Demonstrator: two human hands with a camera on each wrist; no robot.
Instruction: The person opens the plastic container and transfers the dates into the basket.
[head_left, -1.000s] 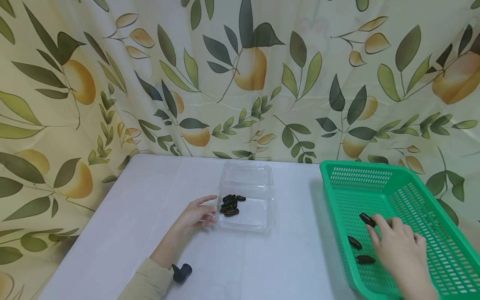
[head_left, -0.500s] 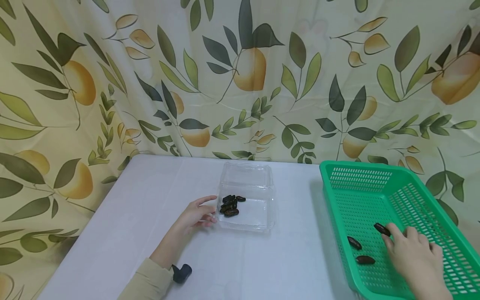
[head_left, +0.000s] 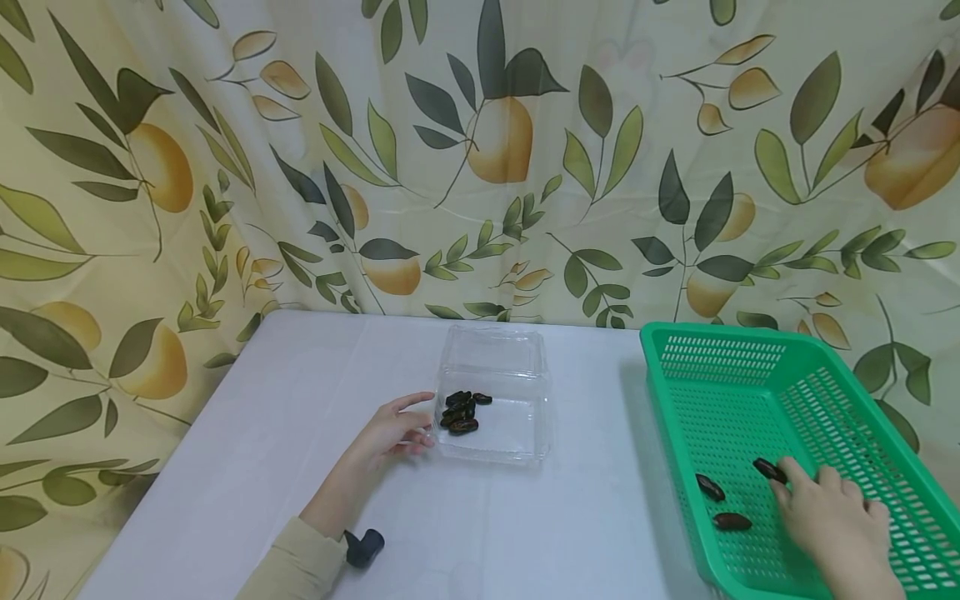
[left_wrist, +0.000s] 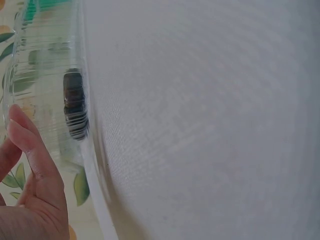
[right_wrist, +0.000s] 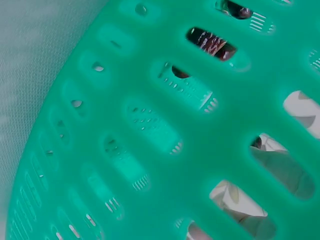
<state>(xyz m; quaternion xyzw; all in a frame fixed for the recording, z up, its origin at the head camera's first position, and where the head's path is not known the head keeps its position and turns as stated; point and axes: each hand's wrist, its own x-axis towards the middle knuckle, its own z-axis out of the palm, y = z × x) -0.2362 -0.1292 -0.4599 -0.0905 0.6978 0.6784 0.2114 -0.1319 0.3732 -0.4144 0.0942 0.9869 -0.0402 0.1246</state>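
My right hand (head_left: 840,512) pinches a dark brown date (head_left: 768,470) between thumb and fingertips, low inside the green plastic basket (head_left: 750,408). Two more dates lie on the basket floor to its left, an upper date (head_left: 709,487) and a lower date (head_left: 732,522). In the right wrist view the basket's slotted wall (right_wrist: 200,145) covers most of the hand. My left hand (head_left: 390,429) rests its fairly straight fingers against the left side of a clear hinged box (head_left: 517,457). Several dates (head_left: 459,412) are heaped in the box's left half, its lid standing back.
A white-covered table (head_left: 585,500) spans the room between box and basket. Near the left sleeve (head_left: 296,558) sits a small black object (head_left: 365,547). Behind the table hangs a fruit-patterned curtain (head_left: 465,233).
Inside the basket, my right hand has moved right and toward me with the date in its fingertips, barely moving in the last half second. The left hand and box have stayed put.
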